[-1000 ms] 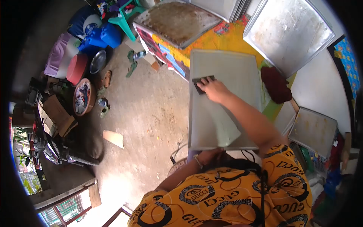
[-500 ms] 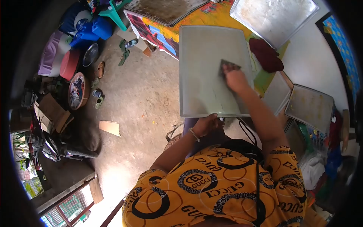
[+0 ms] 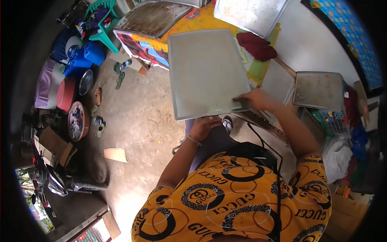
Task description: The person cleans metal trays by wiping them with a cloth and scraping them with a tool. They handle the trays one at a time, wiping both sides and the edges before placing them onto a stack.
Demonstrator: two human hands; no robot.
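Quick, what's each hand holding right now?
Left hand: at the near edge of the tray; grip unclear.
Right hand: closed on a dark pad, blurred.

Right hand (image 3: 258, 99) now at near right corner of tray (image 3: 207, 72)

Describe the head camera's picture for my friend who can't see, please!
Someone's blurred right hand holds something dark at the near right corner of a flat grey tray; the left hand is at its near edge. Beyond, a brown-stained tray lies on a yellow-covered table.
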